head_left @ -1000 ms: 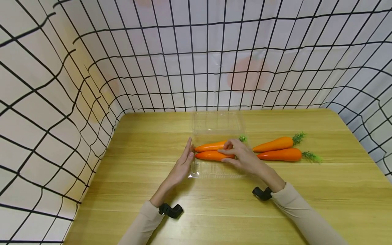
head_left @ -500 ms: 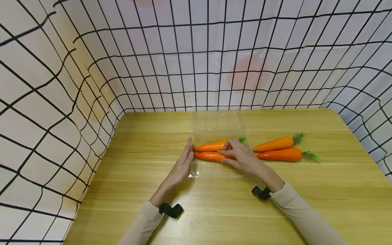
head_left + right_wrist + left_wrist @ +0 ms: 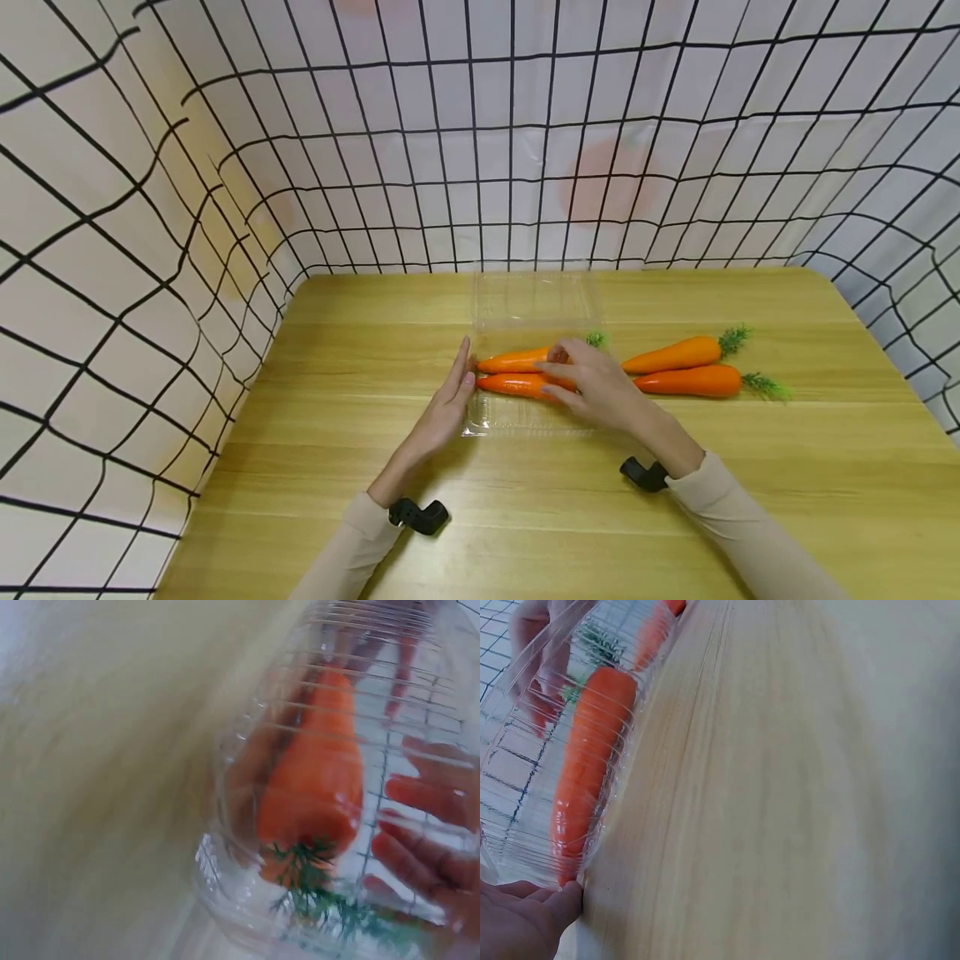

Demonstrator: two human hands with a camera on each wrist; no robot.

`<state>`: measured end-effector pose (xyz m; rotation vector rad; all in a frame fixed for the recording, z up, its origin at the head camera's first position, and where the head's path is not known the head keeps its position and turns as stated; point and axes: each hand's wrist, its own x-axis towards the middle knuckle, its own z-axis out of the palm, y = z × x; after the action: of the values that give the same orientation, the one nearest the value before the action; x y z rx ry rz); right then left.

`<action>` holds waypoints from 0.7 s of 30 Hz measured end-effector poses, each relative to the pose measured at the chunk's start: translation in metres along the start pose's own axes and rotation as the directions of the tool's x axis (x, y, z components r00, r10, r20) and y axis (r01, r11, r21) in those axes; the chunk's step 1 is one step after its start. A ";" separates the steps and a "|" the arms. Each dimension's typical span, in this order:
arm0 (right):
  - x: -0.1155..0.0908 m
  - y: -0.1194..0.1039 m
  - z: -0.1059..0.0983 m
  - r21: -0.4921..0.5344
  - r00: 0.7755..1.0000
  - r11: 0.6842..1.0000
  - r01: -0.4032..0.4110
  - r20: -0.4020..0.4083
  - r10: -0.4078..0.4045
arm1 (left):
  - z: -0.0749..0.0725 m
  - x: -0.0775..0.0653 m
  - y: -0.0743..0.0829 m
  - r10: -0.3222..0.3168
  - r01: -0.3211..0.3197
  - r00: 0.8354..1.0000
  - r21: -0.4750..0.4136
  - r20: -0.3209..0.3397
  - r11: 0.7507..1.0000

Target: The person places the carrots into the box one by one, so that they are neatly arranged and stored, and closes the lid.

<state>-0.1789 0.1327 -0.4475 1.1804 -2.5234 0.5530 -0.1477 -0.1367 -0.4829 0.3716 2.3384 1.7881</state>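
Note:
A clear plastic clamshell box (image 3: pixel 498 414) lies on the table with its lid (image 3: pixel 536 300) folded back. Two carrots lie side by side inside it: the far carrot (image 3: pixel 512 361) and the near carrot (image 3: pixel 516 384). Their tips point left. My left hand (image 3: pixel 446 408) rests straight-fingered along the box's left wall; in the left wrist view its fingertips are at the box's end, near a carrot tip. My right hand (image 3: pixel 600 385) is over the box, hiding the carrots' thick ends. The right wrist view shows its fingers (image 3: pixel 412 862) spread beside a carrot (image 3: pixel 315 784), seen through plastic.
Two more carrots, the far one (image 3: pixel 678 354) and the near one (image 3: pixel 693 381), lie on the wooden table (image 3: pixel 540 517) right of the box, green tops pointing right. A black wire grid (image 3: pixel 510 175) with white sheeting behind it borders the back and sides.
The fingers of my right hand have loosened from the near carrot and spread slightly apart. My left hand and the box have kept their places.

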 end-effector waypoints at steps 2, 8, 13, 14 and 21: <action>-0.002 0.000 -0.004 0.017 1.000 1.000 0.006 -0.031 -0.006 | 0.000 0.000 0.001 0.000 0.000 1.000 -0.003 0.001 1.000; -0.014 0.005 -0.016 0.055 0.996 0.998 -0.013 -0.089 0.018 | 0.000 0.001 0.000 0.000 0.000 1.000 0.004 0.002 1.000; -0.031 0.014 -0.028 0.052 0.989 0.998 -0.041 -0.138 0.048 | 0.001 0.001 0.002 -0.001 0.002 1.000 0.013 -0.004 1.000; -0.035 0.016 -0.030 0.048 0.988 0.998 -0.047 -0.145 0.054 | 0.001 0.000 0.002 -0.003 0.003 1.000 0.014 -0.006 1.000; -0.056 0.031 -0.046 0.008 0.981 0.997 -0.082 -0.178 0.082 | 0.000 -0.002 0.003 -0.014 0.014 1.000 0.014 -0.015 1.000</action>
<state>-0.1635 0.2097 -0.4371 0.9830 -2.4269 0.6497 -0.1456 -0.1362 -0.4800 0.3447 2.3583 1.7753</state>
